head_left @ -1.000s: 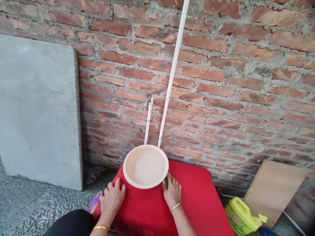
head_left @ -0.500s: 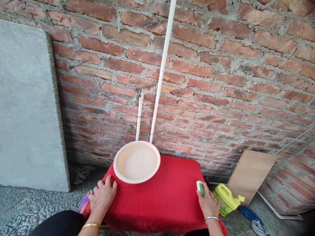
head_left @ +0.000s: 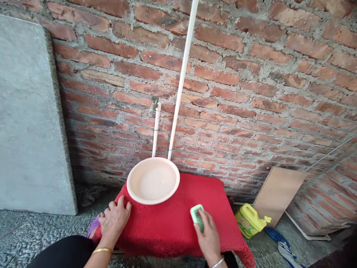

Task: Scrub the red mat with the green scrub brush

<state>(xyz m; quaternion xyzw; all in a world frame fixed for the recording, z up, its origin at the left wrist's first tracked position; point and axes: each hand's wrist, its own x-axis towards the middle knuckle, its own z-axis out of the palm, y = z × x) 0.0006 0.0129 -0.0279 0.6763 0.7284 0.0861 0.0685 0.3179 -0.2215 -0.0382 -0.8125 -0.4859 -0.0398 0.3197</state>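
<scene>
A red mat (head_left: pixel 178 219) lies spread over a low support against a brick wall. A cream plastic basin (head_left: pixel 153 180) stands on its far left part, under a tap (head_left: pixel 153 104). My left hand (head_left: pixel 114 221) rests flat on the mat's left edge, just in front of the basin. My right hand (head_left: pixel 208 234) grips a green scrubbing brush (head_left: pixel 196 215) and presses it on the mat's middle right.
A grey stone slab (head_left: pixel 30 119) leans on the wall at the left. Two white pipes (head_left: pixel 181 78) run up the wall. A yellow-green detergent jug (head_left: pixel 249 221), a brown board (head_left: pixel 276 193) and a blue slipper (head_left: pixel 281 247) lie at the right.
My right hand went from beside the basin to the mat's right edge near the jug, then came back onto the mat with the brush. The view shifted right.
</scene>
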